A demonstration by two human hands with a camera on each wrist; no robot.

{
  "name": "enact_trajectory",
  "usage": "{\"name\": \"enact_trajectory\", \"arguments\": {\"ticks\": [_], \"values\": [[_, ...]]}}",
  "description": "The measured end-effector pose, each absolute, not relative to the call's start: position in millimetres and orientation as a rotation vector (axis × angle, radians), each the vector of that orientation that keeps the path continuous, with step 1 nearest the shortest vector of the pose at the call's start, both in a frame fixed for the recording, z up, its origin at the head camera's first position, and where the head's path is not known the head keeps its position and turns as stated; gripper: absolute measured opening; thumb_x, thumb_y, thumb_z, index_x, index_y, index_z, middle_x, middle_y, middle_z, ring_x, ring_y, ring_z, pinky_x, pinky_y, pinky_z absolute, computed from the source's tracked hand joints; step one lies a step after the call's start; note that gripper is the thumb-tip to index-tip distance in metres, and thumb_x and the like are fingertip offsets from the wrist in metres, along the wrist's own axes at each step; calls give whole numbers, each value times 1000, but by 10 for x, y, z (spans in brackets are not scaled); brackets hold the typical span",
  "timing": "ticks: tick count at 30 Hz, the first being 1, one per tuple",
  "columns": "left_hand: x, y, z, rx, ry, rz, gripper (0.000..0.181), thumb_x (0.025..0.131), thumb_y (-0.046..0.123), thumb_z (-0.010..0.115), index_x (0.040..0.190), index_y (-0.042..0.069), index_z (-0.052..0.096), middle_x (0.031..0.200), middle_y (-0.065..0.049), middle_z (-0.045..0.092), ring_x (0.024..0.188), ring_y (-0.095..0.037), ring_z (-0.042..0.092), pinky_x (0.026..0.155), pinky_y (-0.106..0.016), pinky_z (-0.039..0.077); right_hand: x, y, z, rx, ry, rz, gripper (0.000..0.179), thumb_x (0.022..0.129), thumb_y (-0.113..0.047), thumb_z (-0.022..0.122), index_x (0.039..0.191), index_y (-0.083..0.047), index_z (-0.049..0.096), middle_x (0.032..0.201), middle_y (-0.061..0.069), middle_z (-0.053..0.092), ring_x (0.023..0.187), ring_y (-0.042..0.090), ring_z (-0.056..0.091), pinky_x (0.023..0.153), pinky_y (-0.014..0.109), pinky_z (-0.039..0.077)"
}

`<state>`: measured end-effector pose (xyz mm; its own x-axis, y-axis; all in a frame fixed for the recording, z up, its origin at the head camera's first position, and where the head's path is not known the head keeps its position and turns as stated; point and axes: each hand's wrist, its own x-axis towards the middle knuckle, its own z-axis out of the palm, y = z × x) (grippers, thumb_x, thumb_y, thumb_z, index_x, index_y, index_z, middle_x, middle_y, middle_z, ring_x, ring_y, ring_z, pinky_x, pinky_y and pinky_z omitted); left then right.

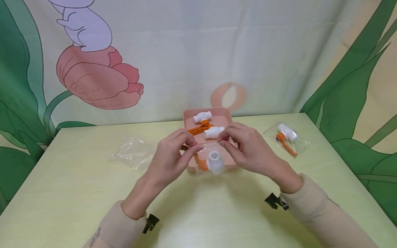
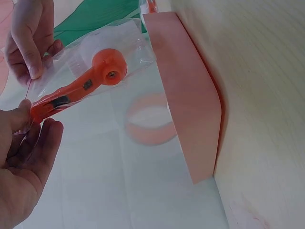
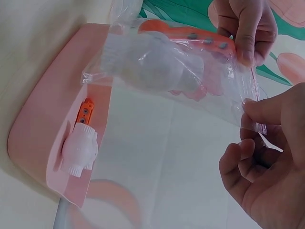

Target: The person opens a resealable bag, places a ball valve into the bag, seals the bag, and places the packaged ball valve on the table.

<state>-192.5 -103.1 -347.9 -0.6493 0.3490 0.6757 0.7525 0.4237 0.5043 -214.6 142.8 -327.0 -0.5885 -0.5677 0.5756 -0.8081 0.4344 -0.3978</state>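
Both hands hold a clear zip bag by its red-lined top edge. My left hand pinches one end of this edge between thumb and fingers, while my right hand pinches the other end. Inside the bag are a white plastic valve body and an orange handle. The bag hangs over the near part of a pink tray. In that tray lie two white valve bodies, one nearer and one farther back, along with orange handles.
On the left of the table lies a crumpled clear bag. To the right is another clear bag with a white valve body and an orange handle inside. A printed curtain hangs behind the table's back edge.
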Motion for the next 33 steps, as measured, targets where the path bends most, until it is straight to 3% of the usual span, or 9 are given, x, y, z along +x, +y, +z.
{"name": "enact_trajectory", "arguments": {"ticks": [13,21,33], "values": [[-1950,-1089,-3464,-879,-2213,-1166,23,81,6,88,79,6,65,81,1,63,74,-9,67,66,-25,57,-2161,1498,-3204,1129,-2383,997,13,87,-2,82,95,-9,76,82,-6,62,65,10,50,55,25,43],[-1967,-1081,-3463,-865,-2277,-1315,17,86,4,82,82,6,66,87,-1,74,78,-11,71,71,-26,60,-2207,1525,-3212,1084,-2401,1047,9,85,-5,84,89,-10,77,76,-8,65,61,10,52,54,24,45],[-1993,-1034,-3495,-798,-2299,-1445,14,90,4,79,85,3,66,83,-3,70,72,-14,67,66,-28,60,-2256,1527,-3333,837,-2455,1251,10,84,-12,87,88,-10,77,76,-6,68,67,12,63,63,29,57]]}}
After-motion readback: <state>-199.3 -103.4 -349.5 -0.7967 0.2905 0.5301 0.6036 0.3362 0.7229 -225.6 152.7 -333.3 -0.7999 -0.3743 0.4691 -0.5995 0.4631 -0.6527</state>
